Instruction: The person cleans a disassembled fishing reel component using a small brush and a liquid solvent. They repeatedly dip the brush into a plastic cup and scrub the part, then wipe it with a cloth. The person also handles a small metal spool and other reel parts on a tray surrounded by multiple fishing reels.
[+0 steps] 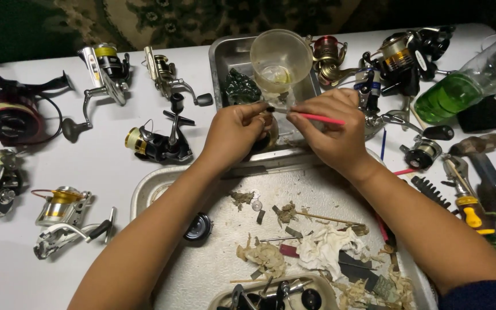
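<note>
One red brush [317,117] is gripped by the right hand [334,129], a small part [266,123] by the left hand [233,129]; about nine reels [64,212] are spread on the white desk [104,166].

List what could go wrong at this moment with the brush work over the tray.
1. The right hand works a red-handled brush right beside the clear plastic cup; a nudge might tip its liquid.
2. The small part in the left hand could slip into the metal tray or the scraps below.
</note>
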